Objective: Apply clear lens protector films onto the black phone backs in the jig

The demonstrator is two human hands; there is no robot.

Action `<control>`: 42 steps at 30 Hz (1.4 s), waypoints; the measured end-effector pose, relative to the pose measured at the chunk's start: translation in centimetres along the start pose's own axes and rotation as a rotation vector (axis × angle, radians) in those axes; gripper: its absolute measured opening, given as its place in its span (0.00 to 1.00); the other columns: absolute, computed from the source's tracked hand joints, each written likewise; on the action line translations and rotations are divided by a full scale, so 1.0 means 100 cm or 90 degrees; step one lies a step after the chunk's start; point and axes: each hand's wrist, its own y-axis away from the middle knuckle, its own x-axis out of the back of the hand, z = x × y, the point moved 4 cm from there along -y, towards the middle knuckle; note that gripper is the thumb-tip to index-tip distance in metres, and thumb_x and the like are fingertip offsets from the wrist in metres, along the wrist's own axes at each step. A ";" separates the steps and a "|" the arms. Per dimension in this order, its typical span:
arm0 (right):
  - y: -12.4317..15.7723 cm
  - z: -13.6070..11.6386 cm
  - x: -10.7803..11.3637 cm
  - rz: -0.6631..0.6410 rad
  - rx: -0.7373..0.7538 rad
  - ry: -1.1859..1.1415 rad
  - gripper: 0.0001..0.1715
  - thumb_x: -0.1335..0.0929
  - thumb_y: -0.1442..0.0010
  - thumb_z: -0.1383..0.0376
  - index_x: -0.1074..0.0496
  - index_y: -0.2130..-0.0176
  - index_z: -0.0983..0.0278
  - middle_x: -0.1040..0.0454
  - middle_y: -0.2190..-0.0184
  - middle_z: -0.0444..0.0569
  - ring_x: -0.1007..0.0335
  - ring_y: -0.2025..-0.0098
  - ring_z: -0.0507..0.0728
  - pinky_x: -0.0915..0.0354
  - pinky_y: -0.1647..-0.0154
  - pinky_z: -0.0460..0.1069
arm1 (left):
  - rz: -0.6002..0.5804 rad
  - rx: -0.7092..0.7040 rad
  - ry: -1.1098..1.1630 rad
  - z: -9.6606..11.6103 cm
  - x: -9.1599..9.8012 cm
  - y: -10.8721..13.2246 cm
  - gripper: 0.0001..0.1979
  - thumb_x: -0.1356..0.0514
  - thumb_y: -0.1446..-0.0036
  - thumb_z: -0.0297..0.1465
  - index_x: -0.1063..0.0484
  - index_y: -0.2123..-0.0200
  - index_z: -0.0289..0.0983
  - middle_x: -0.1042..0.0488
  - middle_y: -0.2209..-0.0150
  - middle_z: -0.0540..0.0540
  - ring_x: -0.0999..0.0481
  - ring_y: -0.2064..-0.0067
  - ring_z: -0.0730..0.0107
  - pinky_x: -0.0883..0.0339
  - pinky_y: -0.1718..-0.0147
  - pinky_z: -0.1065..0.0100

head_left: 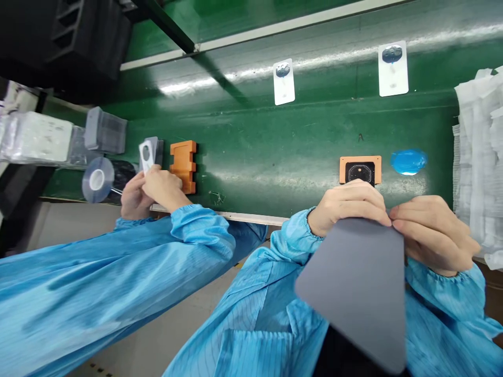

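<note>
A flat grey panel [361, 293] with rounded corners is held up close below the camera, over my lap. My left hand [349, 204] is closed on its far edge, fingers along the top and the thumb hidden. At the far right corner of the panel my right hand [436, 233] is closed in a pinch, its fingertips meeting those of the left. Just beyond my left hand lies an orange fixture [342, 170] with a black part [360, 172] in it, partly covered by my fingers. To its right is a glossy blue oval piece [408, 161].
Two white cards [285, 86] [393, 76] with dark ovals lie farther back on the green bench [243, 157]. Stacked white wrapped sheets [479, 167] stand at the right. At left, a co-worker's hands [157, 189] hold a white piece beside an orange block [184, 165] and a tape roll [98, 179].
</note>
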 end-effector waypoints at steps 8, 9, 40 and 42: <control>0.012 0.015 -0.001 0.091 0.072 -0.016 0.13 0.29 0.35 0.74 0.21 0.53 0.60 0.15 0.54 0.53 0.15 0.56 0.64 0.19 0.62 0.60 | 0.095 -0.077 0.051 -0.020 0.016 -0.006 0.10 0.34 0.32 0.40 0.20 0.62 0.41 0.16 0.62 0.45 0.14 0.56 0.60 0.17 0.53 0.56; 0.013 0.017 -0.002 0.101 0.070 -0.017 0.13 0.29 0.34 0.73 0.21 0.52 0.60 0.15 0.54 0.52 0.15 0.57 0.64 0.19 0.62 0.59 | 0.102 -0.095 0.042 -0.021 0.017 -0.006 0.10 0.34 0.31 0.39 0.20 0.63 0.41 0.16 0.63 0.45 0.14 0.57 0.61 0.17 0.55 0.58; -0.173 0.258 -0.057 -0.133 -0.622 0.218 0.21 0.27 0.30 0.58 0.27 0.44 0.68 0.24 0.47 0.56 0.23 0.52 0.57 0.23 0.49 0.56 | 0.441 0.310 0.166 -0.183 0.074 -0.024 0.18 0.28 0.50 0.45 0.21 0.70 0.35 0.22 0.73 0.47 0.25 0.70 0.71 0.29 0.66 0.69; -0.179 0.274 -0.045 -0.183 -0.601 0.281 0.23 0.28 0.29 0.56 0.27 0.41 0.65 0.26 0.42 0.55 0.24 0.46 0.60 0.24 0.46 0.59 | 0.429 0.302 0.142 -0.182 0.070 -0.025 0.15 0.30 0.48 0.42 0.20 0.70 0.35 0.22 0.72 0.47 0.25 0.69 0.71 0.30 0.66 0.69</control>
